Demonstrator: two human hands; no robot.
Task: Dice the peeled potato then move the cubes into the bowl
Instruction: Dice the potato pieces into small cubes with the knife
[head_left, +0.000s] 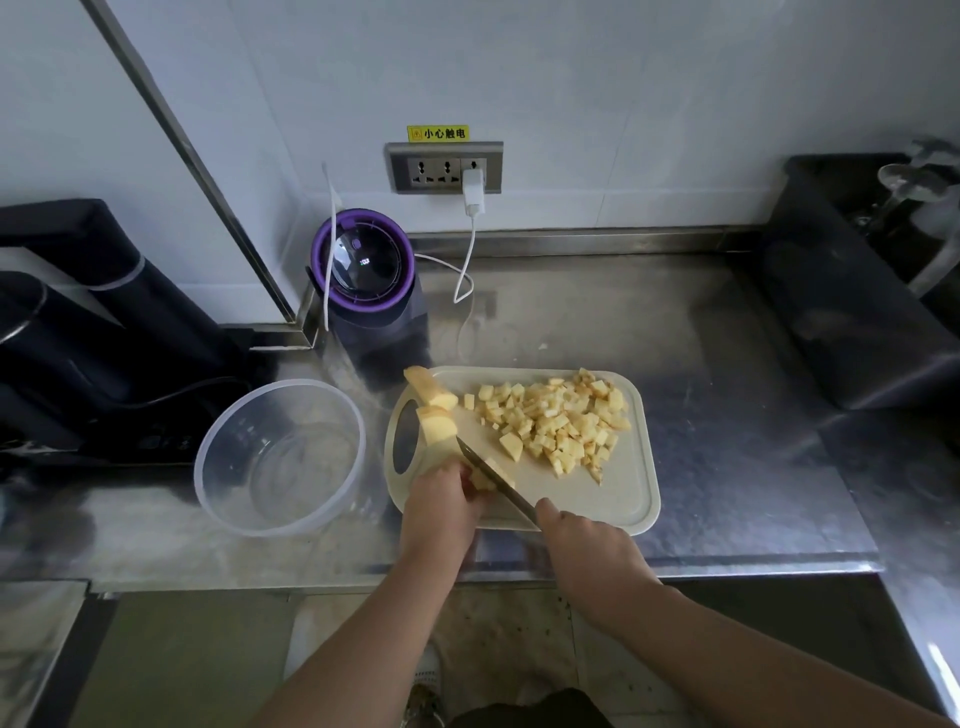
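Head camera looked down on a steel counter where a pale cutting board lay. The left hand curled over a potato piece at the board's near left, pinning it down. The right hand gripped a knife, its blade slanting away to the left across that piece. A heap of cubes covered the board's far right part. Uncut potato slabs sat at its far left, by the handle hole. Just left of the board stood a clear bowl, apart from the cubes.
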